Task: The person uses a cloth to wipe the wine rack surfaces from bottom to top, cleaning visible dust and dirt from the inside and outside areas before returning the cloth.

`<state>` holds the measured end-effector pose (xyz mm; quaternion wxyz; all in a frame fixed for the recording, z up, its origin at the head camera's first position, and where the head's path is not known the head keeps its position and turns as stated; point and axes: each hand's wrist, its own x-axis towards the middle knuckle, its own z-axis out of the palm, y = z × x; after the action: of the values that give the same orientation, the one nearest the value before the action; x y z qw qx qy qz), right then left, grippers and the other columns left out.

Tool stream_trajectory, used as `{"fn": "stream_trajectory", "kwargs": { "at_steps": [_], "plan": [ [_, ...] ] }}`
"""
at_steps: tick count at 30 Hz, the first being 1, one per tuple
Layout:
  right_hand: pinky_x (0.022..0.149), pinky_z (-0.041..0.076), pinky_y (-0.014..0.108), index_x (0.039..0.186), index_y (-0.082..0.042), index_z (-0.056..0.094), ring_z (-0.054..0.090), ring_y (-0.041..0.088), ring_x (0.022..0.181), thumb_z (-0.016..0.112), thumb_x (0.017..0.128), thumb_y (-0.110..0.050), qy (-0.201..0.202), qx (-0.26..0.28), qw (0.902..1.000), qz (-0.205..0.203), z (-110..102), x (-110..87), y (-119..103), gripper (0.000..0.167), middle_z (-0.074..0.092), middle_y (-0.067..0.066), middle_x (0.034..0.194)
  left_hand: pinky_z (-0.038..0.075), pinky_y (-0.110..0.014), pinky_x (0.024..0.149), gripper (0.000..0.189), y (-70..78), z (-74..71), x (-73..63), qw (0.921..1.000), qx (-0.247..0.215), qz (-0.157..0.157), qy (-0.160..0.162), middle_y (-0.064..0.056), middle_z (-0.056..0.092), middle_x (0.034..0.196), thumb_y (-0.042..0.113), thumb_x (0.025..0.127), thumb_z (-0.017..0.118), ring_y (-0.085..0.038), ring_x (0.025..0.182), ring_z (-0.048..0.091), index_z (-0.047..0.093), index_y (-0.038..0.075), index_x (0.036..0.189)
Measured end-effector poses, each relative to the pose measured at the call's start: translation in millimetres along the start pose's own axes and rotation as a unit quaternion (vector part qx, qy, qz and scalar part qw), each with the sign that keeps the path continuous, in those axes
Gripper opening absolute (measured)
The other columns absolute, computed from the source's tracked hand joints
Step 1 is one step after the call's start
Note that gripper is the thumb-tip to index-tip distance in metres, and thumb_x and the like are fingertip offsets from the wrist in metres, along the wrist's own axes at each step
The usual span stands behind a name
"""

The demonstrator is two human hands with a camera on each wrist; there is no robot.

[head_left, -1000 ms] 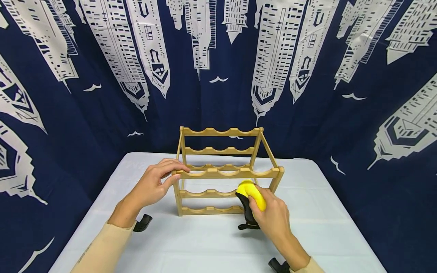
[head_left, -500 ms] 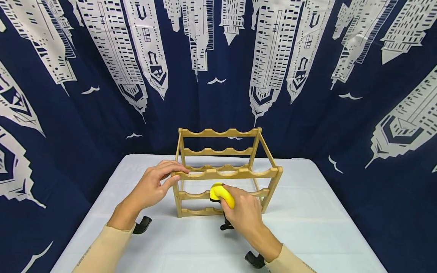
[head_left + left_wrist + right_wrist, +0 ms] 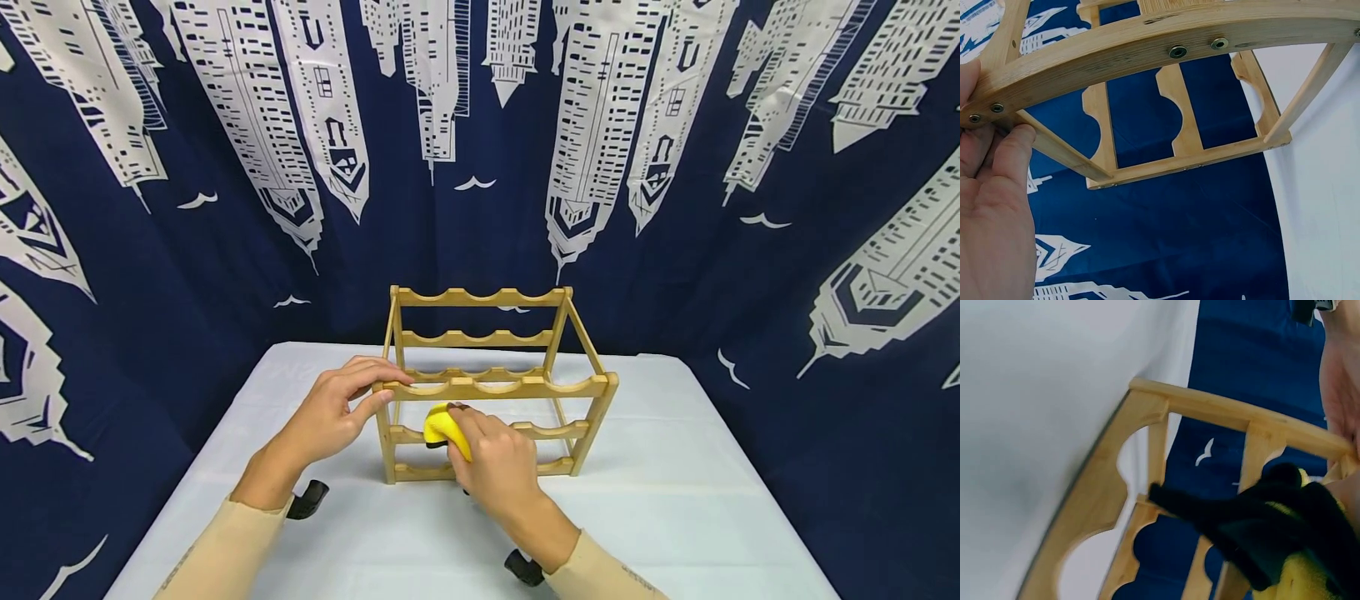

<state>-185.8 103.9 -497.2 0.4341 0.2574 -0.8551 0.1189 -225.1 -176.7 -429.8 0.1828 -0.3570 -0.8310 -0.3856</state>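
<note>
A wooden wine rack (image 3: 457,388) with scalloped rails stands on the table. My left hand (image 3: 326,412) grips its front top left corner, fingers over the top and thumb at the front; the left wrist view shows the rack's side bar (image 3: 1116,56) between fingers and thumb. My right hand (image 3: 495,462) holds a yellow and black cloth (image 3: 442,427) against or close to the middle front rail, left of centre. In the right wrist view the black part of the cloth (image 3: 1260,531) hangs loosely before the rack. The hand covers part of the middle and lower rails.
The table has a white cover (image 3: 675,492). Behind and beside it hangs a dark blue curtain (image 3: 465,242) with white building prints. A black wrist mount shows under each forearm, one on the left (image 3: 307,500), one on the right (image 3: 523,568).
My right hand has moved left along the front of the rack with the cloth, from the right side to left of centre. The left hand keeps its grip on the corner.
</note>
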Motion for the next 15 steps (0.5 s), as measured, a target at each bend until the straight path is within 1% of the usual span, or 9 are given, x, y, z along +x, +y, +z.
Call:
{"fn": "stream_trajectory", "kwargs": {
  "at_steps": [2, 5, 7, 9, 12, 14, 15],
  "plan": [
    [0.060, 0.068, 0.032, 0.125, -0.015, 0.087, 0.085, 0.017, 0.086, 0.111, 0.074, -0.023, -0.002, -0.021, 0.9996, -0.018, 3.0, 5.1, -7.1, 0.056, 0.089, -0.003, 0.109, 0.059, -0.021, 0.119, 0.027, 0.7, -1.1, -1.0, 1.0000, -0.002, -0.001, 0.002, 0.007, 0.084, 0.135, 0.007, 0.113, 0.076, -0.016, 0.137, 0.073, 0.084, 0.022, 0.134],
    [0.065, 0.070, 0.031, 0.124, -0.015, 0.087, 0.085, 0.016, 0.088, 0.112, 0.073, -0.024, -0.010, -0.028, 0.9989, -0.036, 8.7, 11.8, -18.5, 0.058, 0.087, -0.004, 0.107, 0.056, -0.016, 0.119, 0.029, 0.9, -1.4, -2.2, 0.9999, -0.009, 0.008, 0.009, 0.005, 0.084, 0.135, 0.006, 0.112, 0.076, -0.017, 0.137, 0.073, 0.084, 0.022, 0.135],
    [0.069, 0.072, 0.030, 0.124, -0.015, 0.086, 0.086, 0.015, 0.090, 0.112, 0.074, -0.025, -0.020, -0.024, 0.9986, -0.044, 13.5, 14.6, -26.2, 0.057, 0.087, -0.004, 0.108, 0.053, -0.013, 0.121, 0.030, 0.5, -0.8, -2.7, 0.9997, -0.018, 0.013, 0.012, 0.003, 0.084, 0.136, 0.004, 0.112, 0.075, -0.018, 0.136, 0.074, 0.084, 0.020, 0.136],
    [0.074, 0.072, 0.030, 0.126, -0.015, 0.086, 0.086, 0.015, 0.093, 0.110, 0.078, -0.026, -0.035, -0.012, 0.9983, -0.044, 18.2, 16.1, -33.5, 0.055, 0.088, -0.004, 0.111, 0.051, -0.012, 0.121, 0.031, -0.1, 0.1, -2.7, 0.9993, -0.026, 0.020, 0.015, 0.001, 0.084, 0.136, 0.002, 0.112, 0.074, -0.020, 0.136, 0.074, 0.084, 0.018, 0.137],
    [0.077, 0.072, 0.032, 0.128, -0.014, 0.085, 0.087, 0.016, 0.097, 0.105, 0.085, -0.024, -0.048, 0.030, 0.9983, -0.016, 23.5, 16.5, -41.8, 0.049, 0.089, -0.002, 0.116, 0.052, -0.014, 0.121, 0.033, -0.4, 1.4, -2.2, 0.9990, -0.032, 0.028, 0.016, -0.001, 0.084, 0.137, 0.000, 0.113, 0.071, -0.021, 0.137, 0.074, 0.083, 0.017, 0.138],
    [0.078, 0.072, 0.033, 0.128, -0.012, 0.085, 0.087, 0.017, 0.097, 0.102, 0.089, -0.020, -0.043, 0.081, 0.9956, 0.019, 25.9, 16.9, -45.7, 0.043, 0.089, 0.001, 0.116, 0.055, -0.015, 0.119, 0.034, -0.1, 2.3, -2.2, 0.9989, -0.034, 0.030, 0.016, -0.003, 0.084, 0.137, -0.001, 0.114, 0.069, -0.020, 0.136, 0.074, 0.084, 0.017, 0.138],
    [0.076, 0.071, 0.033, 0.128, -0.011, 0.085, 0.087, 0.017, 0.096, 0.101, 0.091, -0.019, -0.038, 0.111, 0.9923, 0.039, 26.8, 17.5, -47.2, 0.041, 0.089, 0.002, 0.116, 0.056, -0.016, 0.118, 0.034, 0.3, 2.7, -2.3, 0.9988, -0.035, 0.029, 0.016, -0.003, 0.084, 0.137, -0.001, 0.114, 0.068, -0.020, 0.136, 0.074, 0.084, 0.017, 0.138]
  ]
}}
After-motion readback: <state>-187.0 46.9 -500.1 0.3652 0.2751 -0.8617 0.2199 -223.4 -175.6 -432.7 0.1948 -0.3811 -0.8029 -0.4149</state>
